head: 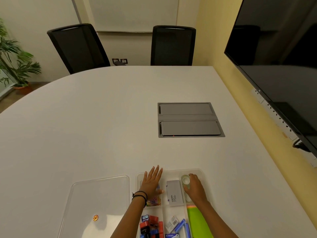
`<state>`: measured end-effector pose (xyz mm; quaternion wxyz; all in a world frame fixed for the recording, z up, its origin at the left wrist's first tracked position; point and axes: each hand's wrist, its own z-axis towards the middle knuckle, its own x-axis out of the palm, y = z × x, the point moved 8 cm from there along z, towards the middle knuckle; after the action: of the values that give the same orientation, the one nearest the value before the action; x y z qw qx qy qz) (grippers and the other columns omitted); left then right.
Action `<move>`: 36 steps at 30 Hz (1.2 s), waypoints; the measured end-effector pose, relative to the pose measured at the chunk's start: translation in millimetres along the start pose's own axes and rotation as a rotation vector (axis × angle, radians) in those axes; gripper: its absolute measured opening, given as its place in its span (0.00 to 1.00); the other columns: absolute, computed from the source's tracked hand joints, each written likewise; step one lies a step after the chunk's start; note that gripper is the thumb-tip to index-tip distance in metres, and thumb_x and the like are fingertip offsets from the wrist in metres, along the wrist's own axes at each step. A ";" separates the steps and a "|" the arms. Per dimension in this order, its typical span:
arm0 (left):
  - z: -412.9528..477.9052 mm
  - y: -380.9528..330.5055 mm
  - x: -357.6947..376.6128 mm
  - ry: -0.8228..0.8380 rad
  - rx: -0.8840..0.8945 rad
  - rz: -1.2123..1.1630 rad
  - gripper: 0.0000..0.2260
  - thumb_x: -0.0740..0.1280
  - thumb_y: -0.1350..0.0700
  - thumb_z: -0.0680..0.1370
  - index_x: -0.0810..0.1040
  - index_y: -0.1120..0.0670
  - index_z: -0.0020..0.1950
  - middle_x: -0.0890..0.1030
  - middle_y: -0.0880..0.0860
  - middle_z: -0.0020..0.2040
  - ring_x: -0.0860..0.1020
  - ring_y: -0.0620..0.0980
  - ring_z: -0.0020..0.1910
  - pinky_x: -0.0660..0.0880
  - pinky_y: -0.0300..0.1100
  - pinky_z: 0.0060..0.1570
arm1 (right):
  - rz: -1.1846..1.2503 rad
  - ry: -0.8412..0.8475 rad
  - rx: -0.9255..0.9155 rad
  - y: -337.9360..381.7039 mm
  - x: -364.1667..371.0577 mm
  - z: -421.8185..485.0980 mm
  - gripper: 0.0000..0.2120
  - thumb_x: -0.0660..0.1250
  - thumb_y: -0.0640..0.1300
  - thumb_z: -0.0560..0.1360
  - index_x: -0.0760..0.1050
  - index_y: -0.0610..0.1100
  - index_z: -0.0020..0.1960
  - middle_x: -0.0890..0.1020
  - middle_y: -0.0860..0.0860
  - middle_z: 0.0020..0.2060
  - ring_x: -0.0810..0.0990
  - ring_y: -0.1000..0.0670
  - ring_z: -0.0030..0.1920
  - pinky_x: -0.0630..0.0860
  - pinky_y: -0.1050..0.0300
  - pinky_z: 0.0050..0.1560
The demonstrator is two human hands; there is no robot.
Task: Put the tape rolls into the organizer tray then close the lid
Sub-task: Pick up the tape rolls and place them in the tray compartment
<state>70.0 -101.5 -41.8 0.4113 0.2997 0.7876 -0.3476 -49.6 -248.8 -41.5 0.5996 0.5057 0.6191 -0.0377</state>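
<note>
A clear plastic organizer tray [203, 176] with several compartments sits at the table's near edge. In its far right compartment stand clear tape rolls [185, 179], and my right hand [194, 187] rests on them with fingers curled around the nearer roll. My left hand [151, 182] lies flat, fingers spread, over the tray's far left compartment. The clear lid [99, 200] lies flat on the table left of the tray, with a small orange sticker on it.
The tray also holds coloured paper clips [155, 201], a grey box [174, 193], red and blue sharpeners [151, 224], staple boxes [173, 224] and green sticky notes [197, 220]. A grey cable hatch [189, 120] is set into the white table. Two black chairs stand beyond it; a screen hangs at right.
</note>
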 end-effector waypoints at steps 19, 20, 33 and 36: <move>1.2 0.0 0.9 -0.003 0.002 -0.018 0.40 0.63 0.46 0.76 0.38 0.53 0.75 0.38 0.54 0.77 0.37 0.55 0.76 0.37 0.56 0.73 | -0.313 -0.015 0.023 -2.2 0.0 5.8 0.21 0.69 0.45 0.70 0.68 0.39 0.59 0.74 0.43 0.58 0.73 0.43 0.57 0.76 0.53 0.49; 1.2 -0.1 0.8 -0.003 0.003 -0.019 0.40 0.63 0.46 0.76 0.38 0.53 0.75 0.38 0.54 0.77 0.37 0.55 0.76 0.37 0.56 0.73 | -0.316 -0.009 0.027 -2.3 -0.1 5.9 0.21 0.68 0.45 0.70 0.68 0.39 0.60 0.73 0.43 0.58 0.72 0.44 0.58 0.76 0.53 0.49; -0.6 -1.0 -1.2 0.001 -0.001 -0.008 0.40 0.63 0.46 0.76 0.37 0.55 0.75 0.38 0.55 0.77 0.38 0.55 0.76 0.37 0.56 0.73 | -0.298 -0.022 0.051 2.5 -0.6 6.1 0.24 0.67 0.50 0.71 0.66 0.39 0.61 0.73 0.43 0.59 0.73 0.45 0.57 0.76 0.54 0.49; -0.9 -1.1 -1.2 0.003 0.002 -0.006 0.40 0.63 0.46 0.76 0.37 0.55 0.75 0.38 0.55 0.77 0.38 0.55 0.76 0.37 0.56 0.73 | -0.268 -0.006 0.058 1.3 -0.1 5.9 0.23 0.67 0.46 0.71 0.66 0.39 0.62 0.72 0.43 0.59 0.73 0.44 0.57 0.76 0.54 0.49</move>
<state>69.3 -101.6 -40.1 0.4088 0.2979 0.7888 -0.3491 -44.7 -252.1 -42.3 0.5762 0.4356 0.6779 -0.1367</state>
